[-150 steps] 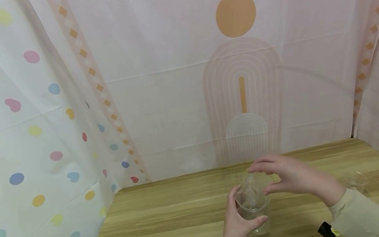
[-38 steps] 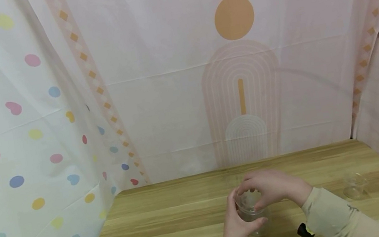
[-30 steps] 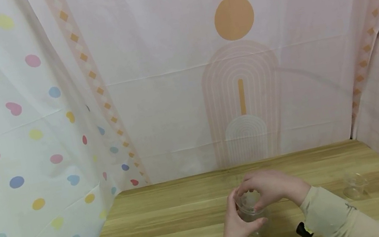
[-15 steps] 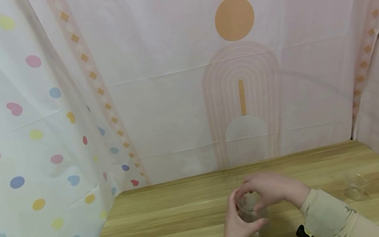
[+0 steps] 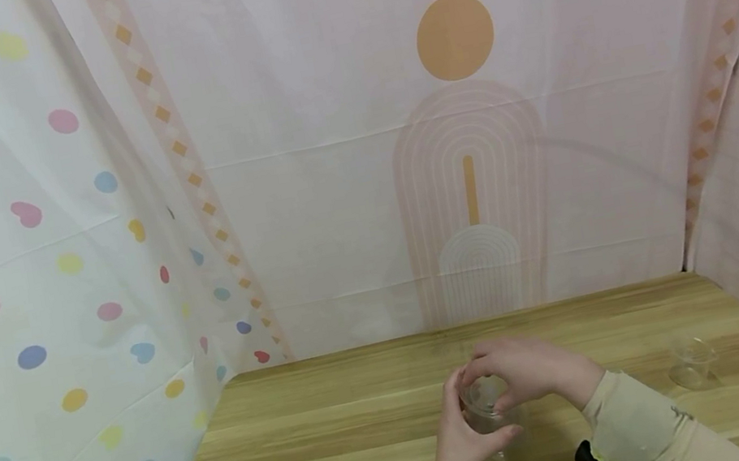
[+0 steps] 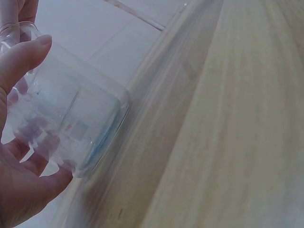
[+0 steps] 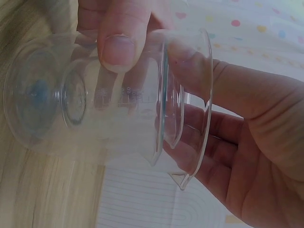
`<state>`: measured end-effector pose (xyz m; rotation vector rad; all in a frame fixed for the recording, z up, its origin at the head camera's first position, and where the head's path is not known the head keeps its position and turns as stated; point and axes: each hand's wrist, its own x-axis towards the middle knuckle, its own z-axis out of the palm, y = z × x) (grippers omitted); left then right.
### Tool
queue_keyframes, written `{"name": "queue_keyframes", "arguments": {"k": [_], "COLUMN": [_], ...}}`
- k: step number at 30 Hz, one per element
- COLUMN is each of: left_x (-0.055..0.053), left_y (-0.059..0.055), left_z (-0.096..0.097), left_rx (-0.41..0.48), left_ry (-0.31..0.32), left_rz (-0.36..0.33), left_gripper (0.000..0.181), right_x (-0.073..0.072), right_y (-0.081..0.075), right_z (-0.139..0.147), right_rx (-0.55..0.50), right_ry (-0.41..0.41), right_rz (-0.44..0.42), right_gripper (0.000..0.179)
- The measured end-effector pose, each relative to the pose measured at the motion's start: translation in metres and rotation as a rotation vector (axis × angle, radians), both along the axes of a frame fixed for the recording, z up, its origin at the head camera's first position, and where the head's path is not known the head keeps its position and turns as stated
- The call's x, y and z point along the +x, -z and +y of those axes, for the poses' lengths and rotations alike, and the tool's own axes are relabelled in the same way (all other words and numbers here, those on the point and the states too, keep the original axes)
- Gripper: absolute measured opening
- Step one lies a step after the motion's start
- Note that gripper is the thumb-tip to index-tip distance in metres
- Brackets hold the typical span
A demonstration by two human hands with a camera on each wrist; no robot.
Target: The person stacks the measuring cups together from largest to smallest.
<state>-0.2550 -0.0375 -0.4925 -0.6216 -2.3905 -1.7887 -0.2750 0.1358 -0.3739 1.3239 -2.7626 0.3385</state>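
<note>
My left hand [image 5: 455,442] grips a large clear glass beaker [image 6: 90,99] from the side, thumb in front and fingers behind. The beaker stands upright with its base at the wooden table. Smaller clear beakers sit nested inside; fine graduation marks [image 7: 126,97] show through the glass in the right wrist view. From above, my right hand [image 5: 524,372] pinches the rim of an inner beaker [image 7: 164,90], thumb reaching in past the outer rim [image 7: 207,109]. The outer beaker's pouring spout [image 7: 180,179] points out near the right fingers.
Another small clear beaker [image 5: 692,365] stands on the wooden table [image 5: 346,432] to the right, beyond the right forearm. A black piece [image 5: 590,459] sits by the right sleeve [image 5: 641,422]. Patterned curtains hang behind the table and at both sides.
Five seconds ago my right hand held a clear beaker higher, over the large one's mouth; it has since come down into it. Over the last second both hands have hardly moved.
</note>
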Motion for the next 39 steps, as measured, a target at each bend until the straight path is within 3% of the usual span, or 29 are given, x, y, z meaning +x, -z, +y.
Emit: {"name": "queue_keyframes", "arguments": {"k": [39], "left_x": [-0.0003], "left_y": [-0.0004], "left_z": [-0.0007], "left_rx": [0.021], "left_ry": [0.021], "left_rz": [-0.018], "left_gripper": [0.099], "right_x": [0.0054], "right_y": [0.0029], "right_z": [-0.0006], "right_rx": [-0.027], "right_ry": [0.011], "right_rz": [0.033], "right_gripper": [0.044]}}
